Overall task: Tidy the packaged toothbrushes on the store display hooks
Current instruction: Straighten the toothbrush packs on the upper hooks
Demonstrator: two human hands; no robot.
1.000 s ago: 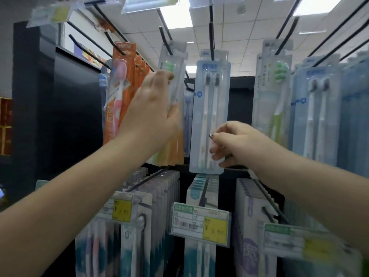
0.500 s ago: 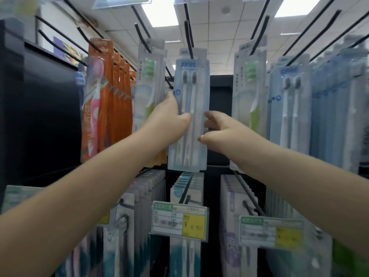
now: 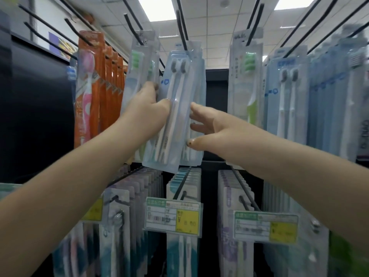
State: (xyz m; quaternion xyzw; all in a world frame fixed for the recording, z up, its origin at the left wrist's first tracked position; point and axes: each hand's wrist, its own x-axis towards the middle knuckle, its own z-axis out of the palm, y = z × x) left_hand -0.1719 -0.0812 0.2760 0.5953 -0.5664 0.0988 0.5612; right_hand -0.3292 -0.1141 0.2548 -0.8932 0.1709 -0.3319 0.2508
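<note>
On top hook, L hand (image 3: 148,110) grips tilted twin-pack (image 3: 175,116); R hand (image 3: 207,126) prob. touching.

At the centre of the frame hangs a pale blue, translucent twin toothbrush pack (image 3: 175,108); its two brushes have white handles and dark grey heads. Left of it, a clear pack (image 3: 137,76) carries a brush with green-and-white bristles. At the left, the orange packs (image 3: 99,92) show a pink brush and white lettering. Right of centre, another clear pack (image 3: 246,86) has light green bristles and a lime green handle. Further right, the blue packs (image 3: 287,100) repeat the white handles and grey heads. The hooks (image 3: 182,27) are black. In the lower half, the price tags (image 3: 172,216) are white with green headers and yellow squares.
</note>
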